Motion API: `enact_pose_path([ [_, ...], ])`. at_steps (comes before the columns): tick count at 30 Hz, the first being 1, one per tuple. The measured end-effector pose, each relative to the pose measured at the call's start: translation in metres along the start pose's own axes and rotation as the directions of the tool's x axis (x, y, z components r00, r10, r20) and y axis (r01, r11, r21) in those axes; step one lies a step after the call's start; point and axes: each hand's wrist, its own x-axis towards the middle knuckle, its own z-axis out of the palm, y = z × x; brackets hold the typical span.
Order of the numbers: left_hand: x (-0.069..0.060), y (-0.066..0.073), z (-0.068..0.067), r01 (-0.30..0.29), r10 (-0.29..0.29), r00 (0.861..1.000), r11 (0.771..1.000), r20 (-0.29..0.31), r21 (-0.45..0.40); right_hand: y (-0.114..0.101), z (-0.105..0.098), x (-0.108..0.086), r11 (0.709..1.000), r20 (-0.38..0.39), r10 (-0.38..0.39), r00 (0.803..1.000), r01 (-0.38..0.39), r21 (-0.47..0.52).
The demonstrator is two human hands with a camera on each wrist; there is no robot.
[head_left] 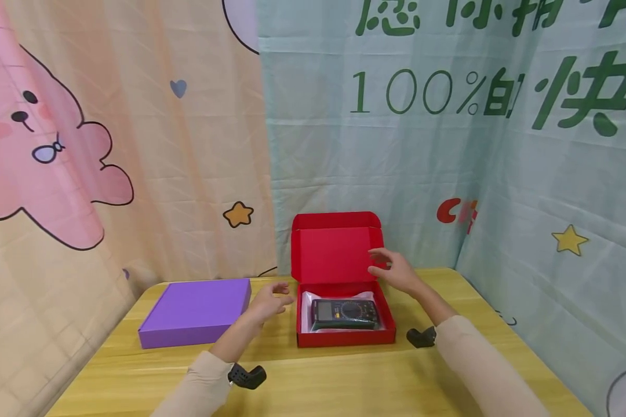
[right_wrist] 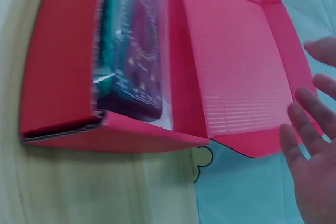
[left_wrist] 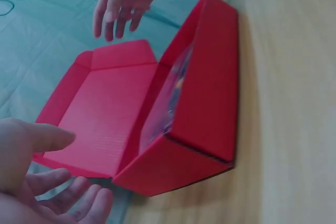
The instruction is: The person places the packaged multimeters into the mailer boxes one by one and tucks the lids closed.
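Red cardboard formed the box [head_left: 346, 339], which in the head view stood just right of the left hand [head_left: 268, 301], whose fingers were parted and slightly bent. The right hand [head_left: 396, 272] was near the raised lid [head_left: 336, 255], thumb apart from fingers. The meter [head_left: 345, 313] lay inside the box, between both hands, while a purple box [head_left: 195, 310] sat left of both. In the left wrist view, the left hand's thumb and fingers were spread near the box. In the right wrist view, the right hand's fingers were spread beside the lid.
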Motion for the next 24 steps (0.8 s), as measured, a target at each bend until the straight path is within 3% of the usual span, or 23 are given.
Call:
enact_pose_path([
  [8, 0.031, 0.008, -0.01, -0.054, 0.05, 0.989, 0.998, -0.136, -0.03, 0.001, -0.009, 0.013, 0.998, -0.166, 0.066, 0.984, -0.065, 0.012],
  [14, 0.051, 0.004, -0.004, -0.061, 0.034, 0.971, 0.992, -0.236, -0.106, 0.01, -0.018, 0.021, 0.973, -0.166, 0.228, 0.959, -0.229, 0.015],
  [19, 0.066, -0.004, 0.005, -0.06, 0.028, 0.972, 0.989, -0.232, -0.134, 0.016, -0.018, 0.025, 0.947, -0.126, 0.321, 0.939, -0.316, 0.057],
  [24, 0.075, -0.005, 0.014, -0.072, 0.057, 0.982, 0.994, -0.18, -0.079, 0.017, -0.009, 0.029, 0.943, -0.131, 0.327, 0.936, -0.314, 0.106],
])
